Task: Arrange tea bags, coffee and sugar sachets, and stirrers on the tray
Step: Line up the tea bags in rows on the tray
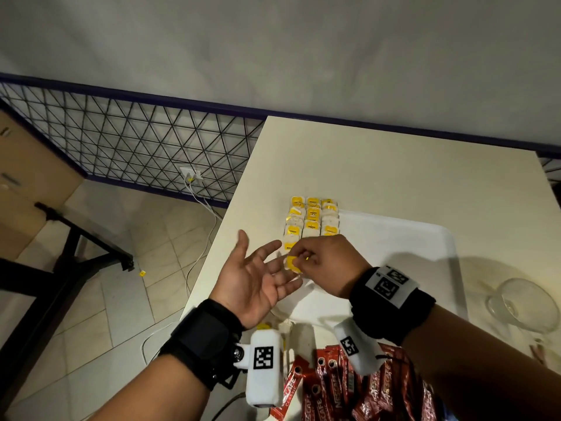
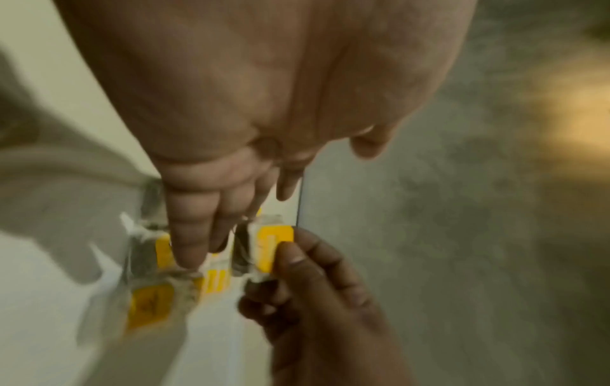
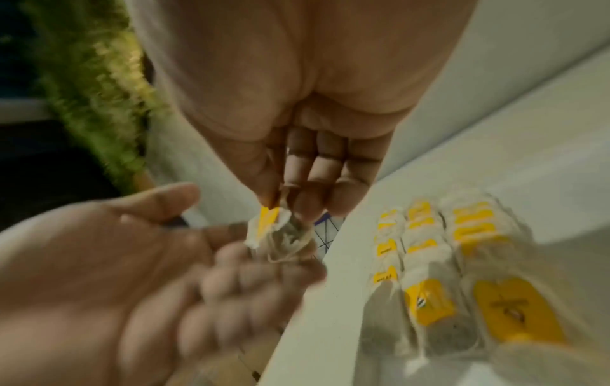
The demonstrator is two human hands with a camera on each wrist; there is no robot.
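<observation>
Hands meet at the centre of the head view, above the left edge of a white tray [image 1: 425, 238]. The right hand [image 1: 326, 261] pinches a yellow-tagged tea bag [image 1: 294, 264] between thumb and fingertips. The left hand [image 1: 258, 275] lies open beside it, palm up, fingers spread, holding nothing. Just above them in the frame, rows of tea bags [image 1: 312, 220] lie in three neat columns on the tray. Red coffee sachets [image 1: 343, 390] wait in a loose pile at the bottom. Likely risk: setting the pinched bag down carelessly could nudge the finished rows crooked, or its string could snag a neighbouring bag.
</observation>
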